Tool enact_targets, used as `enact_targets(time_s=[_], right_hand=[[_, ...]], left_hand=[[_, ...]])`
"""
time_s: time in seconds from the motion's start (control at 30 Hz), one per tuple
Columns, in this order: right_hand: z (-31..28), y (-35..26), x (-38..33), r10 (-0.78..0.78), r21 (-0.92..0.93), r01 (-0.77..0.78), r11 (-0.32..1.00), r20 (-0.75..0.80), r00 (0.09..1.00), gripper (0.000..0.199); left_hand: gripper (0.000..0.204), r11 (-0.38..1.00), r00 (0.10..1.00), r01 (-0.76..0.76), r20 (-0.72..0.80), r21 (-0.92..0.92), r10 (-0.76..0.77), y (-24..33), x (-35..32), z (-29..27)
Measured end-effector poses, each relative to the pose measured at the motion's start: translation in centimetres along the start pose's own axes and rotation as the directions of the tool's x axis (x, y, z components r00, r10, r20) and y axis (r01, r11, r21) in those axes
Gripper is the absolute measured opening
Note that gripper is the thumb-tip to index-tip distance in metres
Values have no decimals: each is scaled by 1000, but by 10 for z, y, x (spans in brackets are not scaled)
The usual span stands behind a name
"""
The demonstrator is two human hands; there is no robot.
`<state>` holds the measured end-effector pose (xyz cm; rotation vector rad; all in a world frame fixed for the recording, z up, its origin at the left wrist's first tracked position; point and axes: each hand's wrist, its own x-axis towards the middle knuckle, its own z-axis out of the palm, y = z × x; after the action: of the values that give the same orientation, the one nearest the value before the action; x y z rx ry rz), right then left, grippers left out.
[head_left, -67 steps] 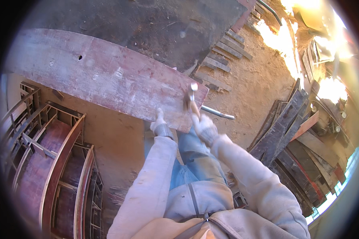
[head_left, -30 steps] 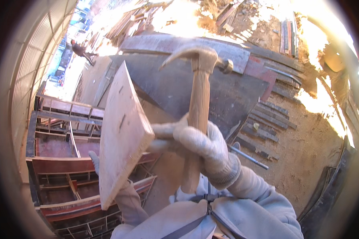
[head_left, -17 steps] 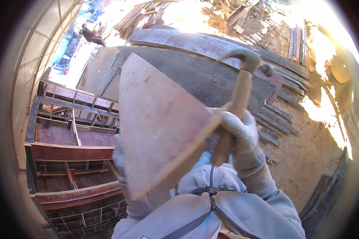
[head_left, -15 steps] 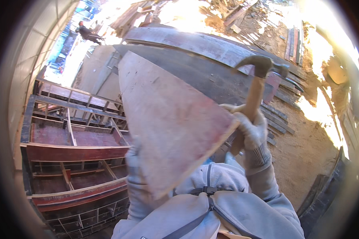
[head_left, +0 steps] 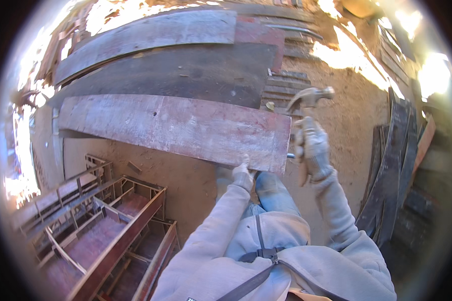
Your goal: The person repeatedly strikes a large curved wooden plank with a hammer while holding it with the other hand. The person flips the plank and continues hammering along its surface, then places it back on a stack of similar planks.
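Observation:
A long reddish-grey wooden board (head_left: 186, 128) lies crosswise in front of me. My left hand (head_left: 243, 172), in a pale glove, is closed on its near edge, with the thumb on top and the fingers hidden beneath. Beyond the board's right end, my gloved right hand (head_left: 314, 145) is closed around the wooden handle of a claw hammer (head_left: 314, 96). The hammer's metal head points up and away from me, apart from the board. Some blur covers the right hand.
A dark sheet (head_left: 186, 72) and a grey plank (head_left: 150, 37) lie beyond the board, over several stacked slats (head_left: 289, 85). Reddish framed wooden panels (head_left: 120, 246) stand at the lower left. Dark boards (head_left: 394, 160) lean together at the right, beside sandy ground (head_left: 346, 135).
The board has gone from raised and tilted before me to lying crosswise. My left hand now shows at its near edge. My right hand has come off its corner, keeping the hammer.

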<state>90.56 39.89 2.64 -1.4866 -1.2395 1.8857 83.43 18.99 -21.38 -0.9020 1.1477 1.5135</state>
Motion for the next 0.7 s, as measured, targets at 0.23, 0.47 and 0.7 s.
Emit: enact_targets(time_s=[0.23,0.47,0.7], right_hand=[[122,158,77,382,67,-377,924,-87,920,56],[202,231,152,445,-9,-465,885,-275,852,60],[248,245,189,306,-305,-457,836,-432,848,57]], left_hand=[[36,512,991,-118,133,851,7,14,75,-44],[59,-738,211,-359,820,571,531,321,154,-49],[80,-831,118,-3,825,556,552,397,257,-45]])
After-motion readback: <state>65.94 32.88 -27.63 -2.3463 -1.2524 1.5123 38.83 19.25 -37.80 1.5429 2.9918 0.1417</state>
